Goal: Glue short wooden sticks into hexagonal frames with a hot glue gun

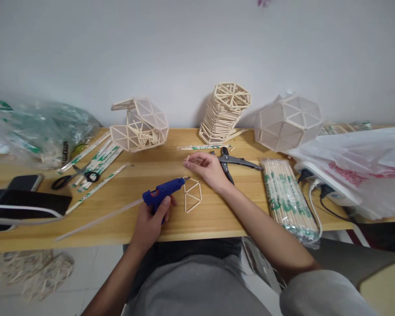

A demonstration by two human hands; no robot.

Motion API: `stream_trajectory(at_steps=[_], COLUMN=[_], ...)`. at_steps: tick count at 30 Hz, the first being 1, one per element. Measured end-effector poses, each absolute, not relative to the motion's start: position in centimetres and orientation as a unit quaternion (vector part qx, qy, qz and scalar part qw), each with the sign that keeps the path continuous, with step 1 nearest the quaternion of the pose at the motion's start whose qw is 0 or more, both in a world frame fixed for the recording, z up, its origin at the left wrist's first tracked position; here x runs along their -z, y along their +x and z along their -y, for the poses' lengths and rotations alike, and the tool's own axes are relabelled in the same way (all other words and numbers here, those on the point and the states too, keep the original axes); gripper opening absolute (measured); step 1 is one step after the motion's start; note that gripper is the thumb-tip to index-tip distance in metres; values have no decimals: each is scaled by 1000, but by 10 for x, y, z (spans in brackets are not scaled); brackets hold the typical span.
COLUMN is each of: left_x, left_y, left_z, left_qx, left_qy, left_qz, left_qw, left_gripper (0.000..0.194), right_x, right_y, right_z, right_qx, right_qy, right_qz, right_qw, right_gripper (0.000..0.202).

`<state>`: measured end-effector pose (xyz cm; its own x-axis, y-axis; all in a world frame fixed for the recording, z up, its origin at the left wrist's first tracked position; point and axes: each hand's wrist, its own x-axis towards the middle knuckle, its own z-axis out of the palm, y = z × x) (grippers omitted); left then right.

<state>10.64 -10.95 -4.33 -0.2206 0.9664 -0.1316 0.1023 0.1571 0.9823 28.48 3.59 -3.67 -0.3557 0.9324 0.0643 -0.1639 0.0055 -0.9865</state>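
Stick frame (192,195): flat on the table (213,224), clock centre.
Glue gun (163,192): 9 o'clock, left hand (151,226) wrapped round it.
Right hand (208,169): 1 o'clock, pinched, seemingly on a short stick (187,159).
Risk: nozzle (186,178)'s by the 11 o'clock corner, one wobble could smear glue.

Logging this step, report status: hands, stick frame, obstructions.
Left hand gripping glue gun, nozzle at stick frame's far corner. Right hand apparently pinching small stick piece. Frame flat on table. Pliers close beside right wrist.
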Motion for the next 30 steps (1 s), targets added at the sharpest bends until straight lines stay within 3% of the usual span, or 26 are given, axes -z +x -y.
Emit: stream_trajectory(at_steps=[15, 22, 30], left_x=[52, 47, 41], left_y=[107, 104, 106], left_z=[108, 111, 108], left_qx=[-505, -548, -574], left_qy=[397, 341, 296], left_qz=[-646, -610, -601], left_qw=[412, 459, 471], left_gripper=[44, 54, 59], right_x=[40, 42, 47], right_y=[288, 286, 284], right_z=[-41, -44, -43], right_qx=[-640, -639, -721], right_qy=[-329, -329, -313], right_qz=[522, 494, 424], right_qw=[457, 490, 449], right_gripper=[49, 46, 48])
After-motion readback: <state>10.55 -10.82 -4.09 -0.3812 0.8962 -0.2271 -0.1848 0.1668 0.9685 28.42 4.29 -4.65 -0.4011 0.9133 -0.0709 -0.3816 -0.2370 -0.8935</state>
